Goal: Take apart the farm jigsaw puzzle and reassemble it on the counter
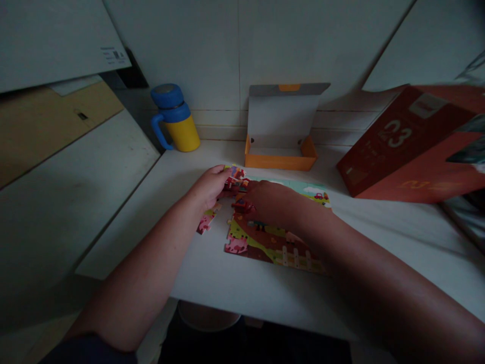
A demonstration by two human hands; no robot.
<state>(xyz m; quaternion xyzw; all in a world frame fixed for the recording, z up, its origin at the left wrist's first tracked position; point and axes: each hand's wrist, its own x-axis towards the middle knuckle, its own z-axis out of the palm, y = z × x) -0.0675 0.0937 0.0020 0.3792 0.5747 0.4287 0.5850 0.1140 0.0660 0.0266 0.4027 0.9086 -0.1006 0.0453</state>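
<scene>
A colourful jigsaw puzzle (276,242) lies partly joined on the white table (235,283). My left hand (208,186) rests at the puzzle's upper left corner, fingers curled and pinching a puzzle piece (235,174). My right hand (271,201) lies knuckles-up over the middle of the puzzle, fingers bent down onto a red piece (242,206). A small group of joined pieces (206,221) sits apart, left of the main puzzle and under my left wrist.
An open orange box (280,156) with its grey lid up stands behind the puzzle against the wall. A yellow mug with a blue lid (176,121) is at the back left. A large red box (409,146) lies at the right. The table's left edge drops beside a lower white surface (76,192).
</scene>
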